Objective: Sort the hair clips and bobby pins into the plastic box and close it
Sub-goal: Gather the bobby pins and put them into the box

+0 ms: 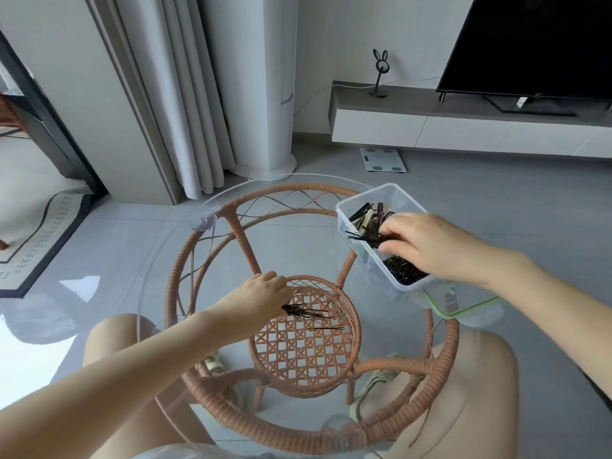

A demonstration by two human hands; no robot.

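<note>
Left forearm nearest lens; left hand (pixel 265 293) at its end, fingers curled, pinching bunch of bobby pins (pixel 306 313) on glass table (pixel 165 253). Stray pin (pixel 326 328) just past fingertips. Right hand (pixel 430 246) well off to far right, inside plastic box (pixel 351 207), fingers curled round dark bundle (pixel 362 236); clips or pins, cannot tell. Hair clips (pixel 367 213) beyond its fingertips, boxed pins (pixel 404 270) under palm. Lid (pixel 470 311) off, below wrist. Judgement: mostly sorted; last pins and closing left.

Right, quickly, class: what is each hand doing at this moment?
Left hand: grips a bunch of bobby pins.
Right hand: pinches dark pins over the plastic box.
</note>
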